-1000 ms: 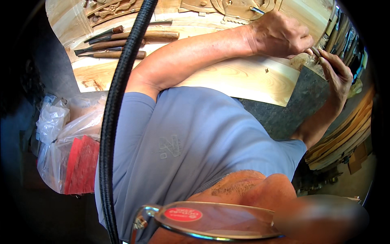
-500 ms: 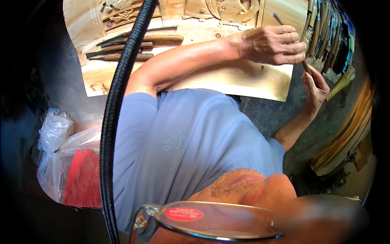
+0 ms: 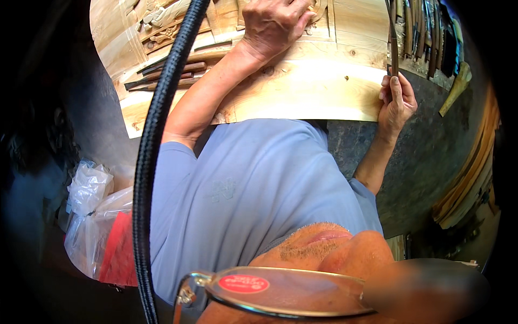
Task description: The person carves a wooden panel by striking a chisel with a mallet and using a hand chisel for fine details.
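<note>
A pale wooden panel (image 3: 318, 86) with carved relief along its far side lies on the dark bench in front of me. My left hand (image 3: 275, 24) rests knuckles-up on the carving near the top of the view, fingers curled; I cannot see anything in it. My right hand (image 3: 396, 100) is at the panel's right edge, closed around the handle of a thin dark carving tool (image 3: 393, 38) that stands upright, its blade pointing away from me.
Several wooden-handled chisels (image 3: 172, 73) lie on the panel's left part. More tools (image 3: 426, 32) are lined up at the far right. A dark bench top (image 3: 426, 162) lies right of me. Clear plastic bags with something red (image 3: 102, 227) sit at my lower left. A black cable (image 3: 151, 151) hangs before the camera.
My left hand moved left along the carving, away from my right hand. My right hand now holds the thin tool upright at the panel's right edge. The view shifted toward the panel.
</note>
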The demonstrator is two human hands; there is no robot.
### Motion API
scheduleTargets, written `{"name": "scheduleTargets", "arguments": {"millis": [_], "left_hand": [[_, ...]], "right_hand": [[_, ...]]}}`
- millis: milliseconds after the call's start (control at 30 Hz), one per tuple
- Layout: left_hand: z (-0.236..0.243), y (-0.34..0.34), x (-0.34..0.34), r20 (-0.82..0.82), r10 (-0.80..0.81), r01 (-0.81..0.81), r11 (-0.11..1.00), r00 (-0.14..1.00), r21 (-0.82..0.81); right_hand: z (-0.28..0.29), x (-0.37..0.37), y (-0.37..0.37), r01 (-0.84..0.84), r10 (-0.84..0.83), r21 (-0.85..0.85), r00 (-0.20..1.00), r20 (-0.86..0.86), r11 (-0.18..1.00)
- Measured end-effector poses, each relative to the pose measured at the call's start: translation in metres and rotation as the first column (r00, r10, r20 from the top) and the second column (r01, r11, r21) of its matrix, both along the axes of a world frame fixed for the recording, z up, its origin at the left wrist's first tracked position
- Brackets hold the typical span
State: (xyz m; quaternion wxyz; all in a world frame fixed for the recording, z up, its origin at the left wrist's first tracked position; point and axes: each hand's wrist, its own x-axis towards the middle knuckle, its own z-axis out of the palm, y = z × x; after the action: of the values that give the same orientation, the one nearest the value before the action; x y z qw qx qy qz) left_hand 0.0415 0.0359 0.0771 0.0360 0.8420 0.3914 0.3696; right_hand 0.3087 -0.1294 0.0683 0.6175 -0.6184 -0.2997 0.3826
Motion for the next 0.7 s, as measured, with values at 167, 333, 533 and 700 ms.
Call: {"name": "scheduleTargets", "arguments": {"millis": [167,333,533,700], "left_hand": [[-0.009,0.003,-0.005,-0.044,-0.023,0.022,1.0,0.999,-0.015],[-0.009,0.009,0.002,-0.016,0.046,-0.044,0.989,0.999,0.139],[-0.017,-0.011,-0.006,-0.082,0.015,-0.022,0.996,0.996,-0.084],[0.002,-0.112,-0.001,0.601,-0.539,0.802,0.31,0.59,-0.511]], "right_hand": [[-0.001,0.004,0.004,0.034,-0.034,-0.033,0.999,-0.009,0.999],[-0.002,0.002,0.005,0.006,-0.006,-0.037,1.0,0.0,0.999],[-0.005,0.004,0.004,0.031,-0.031,-0.004,0.999,-0.04,1.0],[-0.001,0.003,0.003,0.004,-0.004,-0.056,1.0,0.0,0.998]]}}
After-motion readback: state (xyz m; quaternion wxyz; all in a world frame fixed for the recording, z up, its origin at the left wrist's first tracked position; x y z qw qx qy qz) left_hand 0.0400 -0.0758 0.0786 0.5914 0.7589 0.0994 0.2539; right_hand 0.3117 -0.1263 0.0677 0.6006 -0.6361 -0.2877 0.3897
